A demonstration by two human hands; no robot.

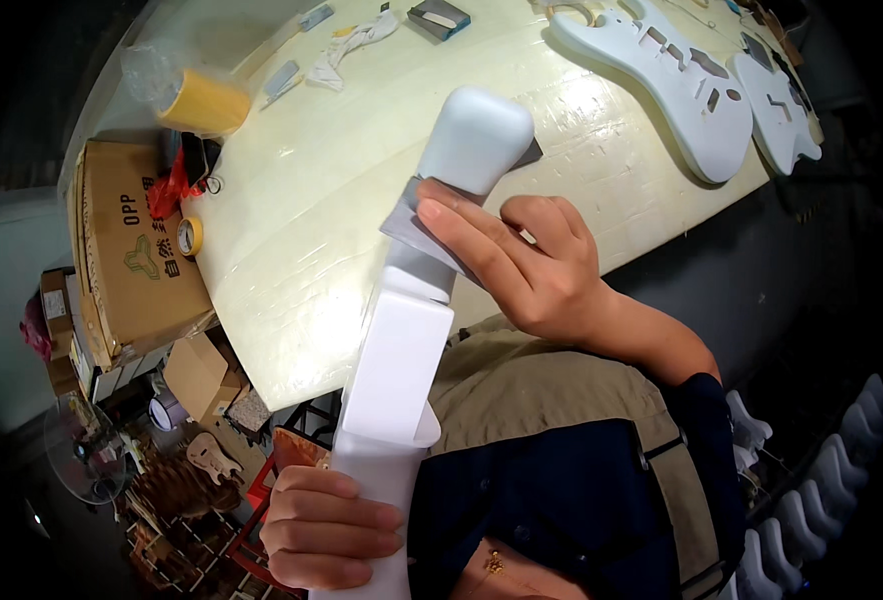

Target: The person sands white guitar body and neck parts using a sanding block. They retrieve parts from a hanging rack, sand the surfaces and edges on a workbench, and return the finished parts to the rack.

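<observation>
Gripping white guitar neck (401, 350) low with left hand (326, 525), steadying it; pressing grey sandpaper (416, 225) against it with right hand (521, 265).

Cream workbench (291, 250), padded top, taped seams, glossy under light. On it: two white guitar bodies (661, 80) at far right, side by side; yellow tape roll (206, 102) at far left edge; white rag (346, 50) near top centre; small grey blocks (283, 80) beside rag; flat box (439, 18) further right.
</observation>
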